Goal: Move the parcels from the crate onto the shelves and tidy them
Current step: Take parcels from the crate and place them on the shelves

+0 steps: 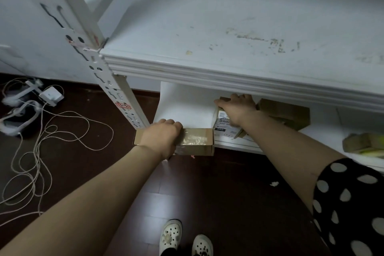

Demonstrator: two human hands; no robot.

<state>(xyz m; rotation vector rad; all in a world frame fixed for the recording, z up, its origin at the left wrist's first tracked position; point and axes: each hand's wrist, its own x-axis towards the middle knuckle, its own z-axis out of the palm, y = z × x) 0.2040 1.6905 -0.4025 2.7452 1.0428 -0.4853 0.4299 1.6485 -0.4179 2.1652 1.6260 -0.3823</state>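
Above white clogs (171, 235) on the dark wood floor (207, 203), both bare arms reach forward and down. The left hand (160, 137) grips a small taped cardboard parcel (195, 141), fingers curled over its far edge. The parcel sits at the front left corner of the lower shelf (187, 106). Just beyond, the right hand (236, 108) rests palm-down, fingers fairly straight, on a labelled parcel (224, 125) standing on that shelf. A plain brown parcel (284, 112) lies behind, under the scuffed upper shelf (228, 33).
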